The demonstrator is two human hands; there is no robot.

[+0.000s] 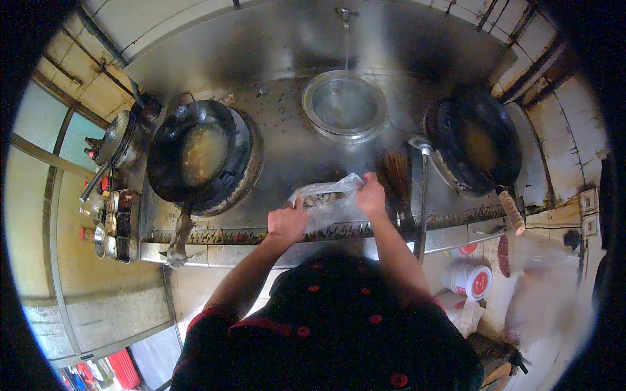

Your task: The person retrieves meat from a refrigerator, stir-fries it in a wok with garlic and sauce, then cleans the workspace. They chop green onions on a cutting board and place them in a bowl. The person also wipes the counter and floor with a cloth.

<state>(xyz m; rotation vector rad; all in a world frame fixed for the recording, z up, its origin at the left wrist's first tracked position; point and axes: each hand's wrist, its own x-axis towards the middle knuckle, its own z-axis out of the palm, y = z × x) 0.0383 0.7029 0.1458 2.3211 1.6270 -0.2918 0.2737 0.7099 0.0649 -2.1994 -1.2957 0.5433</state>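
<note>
Between both hands a clear plastic bag is stretched over the front of the steel stove. Its mouth gapes, and pale brown pieces of food show inside, too blurred to name. My left hand grips the bag's left edge. The upper right corner is pinched in my right hand, slightly farther from my body. To the left of my hands sits a black wok with cloudy yellowish liquid and small bits in it. A bamboo wok brush lies just right of my right hand.
A water-filled round pot stands under a running tap. On the right are a second wok and a long-handled ladle. Seasoning containers and a strainer line the left side. A white tub stands lower right.
</note>
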